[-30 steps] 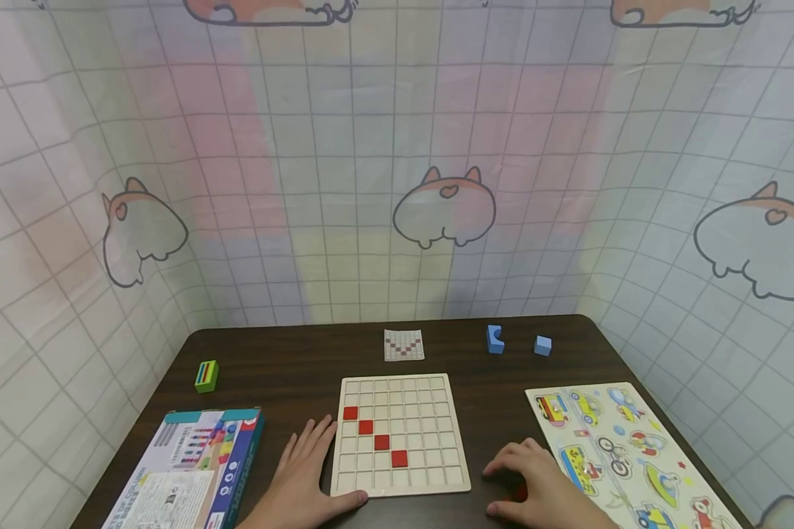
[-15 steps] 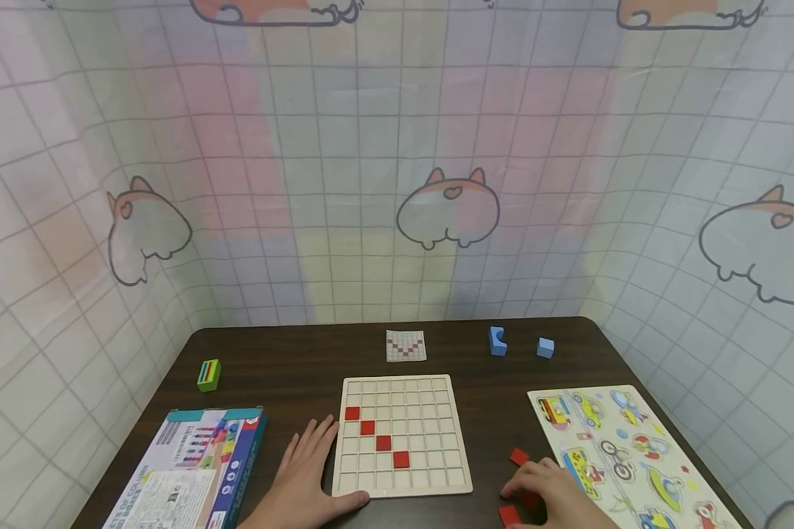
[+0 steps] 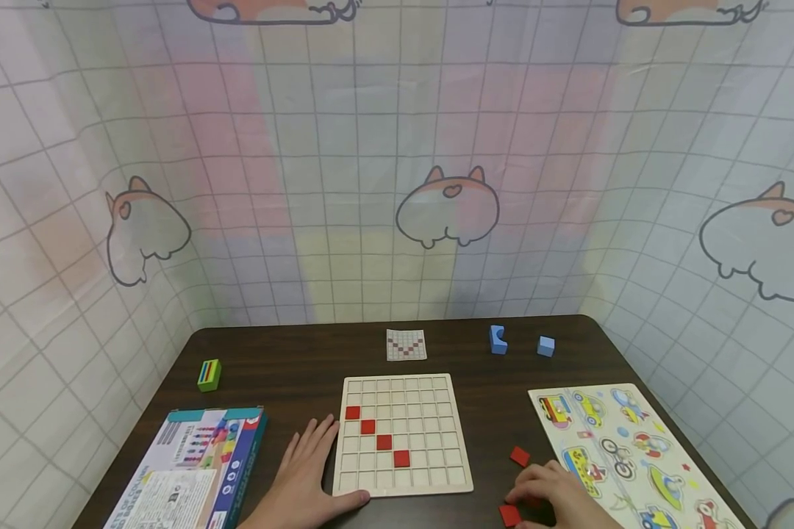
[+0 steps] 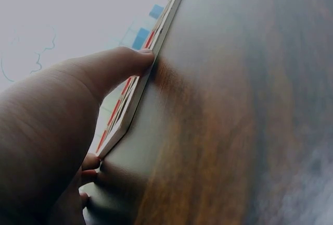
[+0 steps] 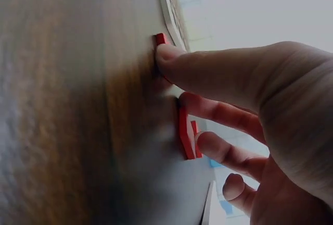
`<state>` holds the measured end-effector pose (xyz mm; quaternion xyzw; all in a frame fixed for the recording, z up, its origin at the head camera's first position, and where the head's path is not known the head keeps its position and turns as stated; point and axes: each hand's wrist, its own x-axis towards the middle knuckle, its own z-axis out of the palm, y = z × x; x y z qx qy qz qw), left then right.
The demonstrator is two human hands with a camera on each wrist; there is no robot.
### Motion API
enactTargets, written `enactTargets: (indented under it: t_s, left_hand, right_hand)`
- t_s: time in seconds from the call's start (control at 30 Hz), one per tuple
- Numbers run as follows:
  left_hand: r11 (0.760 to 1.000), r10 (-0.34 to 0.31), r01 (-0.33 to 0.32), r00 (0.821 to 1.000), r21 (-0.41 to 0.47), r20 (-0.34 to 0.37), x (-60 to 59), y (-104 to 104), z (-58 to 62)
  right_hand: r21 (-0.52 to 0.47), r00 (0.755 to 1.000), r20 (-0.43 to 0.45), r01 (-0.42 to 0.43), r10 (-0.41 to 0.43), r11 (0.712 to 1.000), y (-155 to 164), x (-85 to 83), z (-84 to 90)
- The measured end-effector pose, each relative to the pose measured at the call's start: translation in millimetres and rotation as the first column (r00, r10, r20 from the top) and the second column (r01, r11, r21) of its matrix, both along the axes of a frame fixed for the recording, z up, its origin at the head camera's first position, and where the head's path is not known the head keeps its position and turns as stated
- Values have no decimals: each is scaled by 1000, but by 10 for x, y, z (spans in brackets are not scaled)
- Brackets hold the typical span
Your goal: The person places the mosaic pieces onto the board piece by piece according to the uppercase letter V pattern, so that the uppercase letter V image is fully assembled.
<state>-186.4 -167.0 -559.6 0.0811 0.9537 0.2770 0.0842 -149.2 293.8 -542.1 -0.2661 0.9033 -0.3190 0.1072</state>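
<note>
A pale square grid board (image 3: pixel 430 426) lies at the middle front of the table, with several red square tiles (image 3: pixel 384 442) in a diagonal line of its cells. My left hand (image 3: pixel 304 474) lies along the board's left side with fingers straight; its thumb touches the near edge, as the left wrist view also shows. Right of the board, my right hand (image 3: pixel 549 492) is low over loose red tiles. In the right wrist view its thumb (image 5: pixel 171 58) touches one loose tile (image 5: pixel 161 38), and the index fingertip is at another tile (image 5: pixel 184 136).
A small pattern card (image 3: pixel 406 345) lies behind the board. Two blue blocks (image 3: pixel 498 340) stand at the back right. A picture board (image 3: pixel 625 455) lies at the right, under the right forearm's side. On the left are a box (image 3: pixel 185 470) and a small green block (image 3: pixel 209 375).
My right hand has shifted slightly right and its fingers have moved apart over the loose red tiles, which now show spread beside it. The left hand and the board stay put.
</note>
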Motion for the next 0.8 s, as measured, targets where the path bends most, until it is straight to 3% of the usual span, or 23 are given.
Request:
enactTargets:
  t_s: [0.2, 0.47, 0.8]
  left_hand:
    - [1000, 0, 0, 1000, 2, 3, -3, -8, -11]
    - [1000, -5, 5, 1000, 4, -3, -5, -13, -26]
    - [1000, 5, -5, 1000, 7, -4, 9, -8, -11]
  right_hand:
    - [12, 996, -90, -14, 15, 1000, -56, 8, -31]
    - [18, 996, 11, 90, -90, 996, -184, 11, 89]
    - [-14, 992, -29, 120, -120, 993, -305, -37, 120]
